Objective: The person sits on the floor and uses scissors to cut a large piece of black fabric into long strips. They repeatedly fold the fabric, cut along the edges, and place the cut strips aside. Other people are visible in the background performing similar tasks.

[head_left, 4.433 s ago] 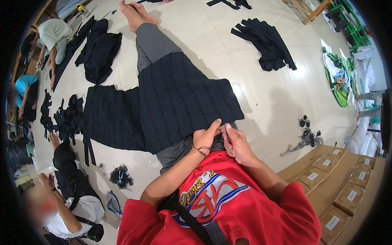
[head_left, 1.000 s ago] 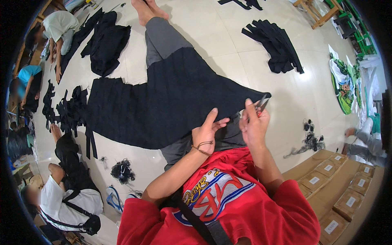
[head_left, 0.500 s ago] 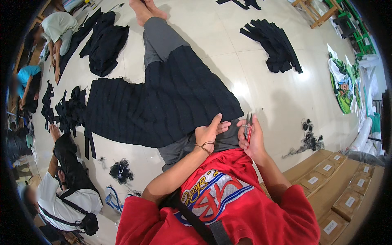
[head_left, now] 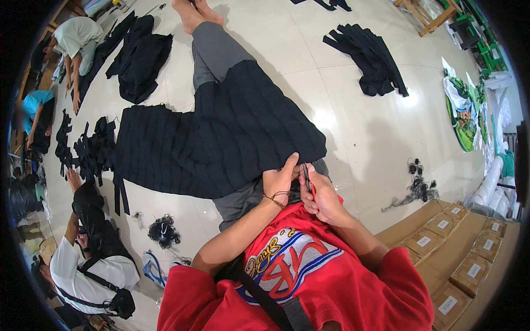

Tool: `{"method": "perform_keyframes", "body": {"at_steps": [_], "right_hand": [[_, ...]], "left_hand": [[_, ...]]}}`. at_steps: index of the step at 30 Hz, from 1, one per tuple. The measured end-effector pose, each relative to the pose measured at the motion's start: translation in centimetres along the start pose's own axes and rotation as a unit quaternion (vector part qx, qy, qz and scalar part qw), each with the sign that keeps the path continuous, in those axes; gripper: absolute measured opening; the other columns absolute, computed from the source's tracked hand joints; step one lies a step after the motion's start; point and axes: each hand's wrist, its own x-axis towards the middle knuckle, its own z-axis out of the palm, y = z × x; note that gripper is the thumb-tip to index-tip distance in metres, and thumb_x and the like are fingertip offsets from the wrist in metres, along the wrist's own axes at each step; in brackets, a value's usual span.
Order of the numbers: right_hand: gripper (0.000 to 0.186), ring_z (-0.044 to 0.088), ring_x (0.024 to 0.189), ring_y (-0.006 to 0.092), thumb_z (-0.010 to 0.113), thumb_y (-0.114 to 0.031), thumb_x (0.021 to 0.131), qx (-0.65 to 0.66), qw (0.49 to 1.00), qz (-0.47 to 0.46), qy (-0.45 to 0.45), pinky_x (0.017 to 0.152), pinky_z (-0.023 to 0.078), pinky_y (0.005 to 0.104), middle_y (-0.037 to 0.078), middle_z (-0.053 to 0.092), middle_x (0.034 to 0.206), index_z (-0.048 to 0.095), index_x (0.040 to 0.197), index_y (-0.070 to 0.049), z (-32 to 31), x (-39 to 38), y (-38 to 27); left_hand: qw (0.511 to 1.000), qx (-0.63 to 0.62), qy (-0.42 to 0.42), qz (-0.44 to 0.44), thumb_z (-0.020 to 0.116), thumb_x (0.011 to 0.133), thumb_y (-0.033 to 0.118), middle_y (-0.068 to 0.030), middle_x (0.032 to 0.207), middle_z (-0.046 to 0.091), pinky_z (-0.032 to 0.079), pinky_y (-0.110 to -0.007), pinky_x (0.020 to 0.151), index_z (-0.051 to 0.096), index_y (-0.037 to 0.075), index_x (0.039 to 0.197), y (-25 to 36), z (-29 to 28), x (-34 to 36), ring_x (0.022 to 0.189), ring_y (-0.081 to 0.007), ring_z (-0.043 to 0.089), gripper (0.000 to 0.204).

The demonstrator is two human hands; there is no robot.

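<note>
A large black fabric panel (head_left: 221,132) with faint parallel bands lies over my grey-trousered legs and spreads onto the floor to the left. My left hand (head_left: 283,179) is closed on its lower right edge, thumb on top. Just to the right, my right hand (head_left: 317,193) grips small thread snips (head_left: 308,179) with red on the handle, their tips at that same edge beside my left fingers. Whether the blades touch the cloth I cannot tell.
Black fabric piles (head_left: 138,60) and strips (head_left: 372,60) lie on the tiled floor, with dark thread clumps (head_left: 164,231). Co-workers (head_left: 94,259) sit or bend at left. Cardboard boxes (head_left: 447,259), a wooden stool (head_left: 425,16) and printed green fabric (head_left: 461,110) are at right.
A second ago the snips were raised at the lifted fabric corner. That corner has since dropped, and my right hand has moved left and down to beside my left hand.
</note>
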Motion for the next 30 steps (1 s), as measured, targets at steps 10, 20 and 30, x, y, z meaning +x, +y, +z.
{"method": "perform_keyframes", "body": {"at_steps": [10,20,30], "right_hand": [[0.043,0.028,0.036,0.0061,0.037,-0.049,0.105,-0.004,1.000,-0.013,0.013,0.031,0.022,0.0222,-0.002,0.036,0.055,0.047,0.090,-0.010,0.04,0.47,0.31],[0.040,0.028,0.036,0.0058,0.037,-0.046,0.105,-0.014,1.000,-0.007,0.024,0.032,0.023,0.0211,-0.003,0.035,0.055,0.046,0.088,-0.012,0.27,0.38,0.30],[0.041,0.027,0.035,0.0061,0.035,-0.047,0.105,-0.021,0.999,-0.026,0.038,0.031,0.022,0.0221,-0.003,0.034,0.055,0.044,0.088,-0.011,0.53,0.46,0.62]], "left_hand": [[1.000,-0.003,0.003,-0.008,0.071,0.089,0.011,-0.0097,0.086,0.067,0.053,-0.028,0.055,0.060,-0.001,0.105,-0.23,0.01,0.15,0.066,-0.0178,0.067,0.023],[1.000,0.017,0.013,-0.014,0.072,0.089,0.011,-0.0095,0.089,0.068,0.054,-0.028,0.057,0.061,-0.002,0.107,-0.08,0.02,0.03,0.067,-0.0174,0.067,0.025],[1.000,0.003,0.007,0.009,0.071,0.089,0.011,-0.0098,0.088,0.068,0.053,-0.028,0.057,0.060,-0.003,0.108,0.27,0.42,-0.37,0.066,-0.0175,0.067,0.026]]}}
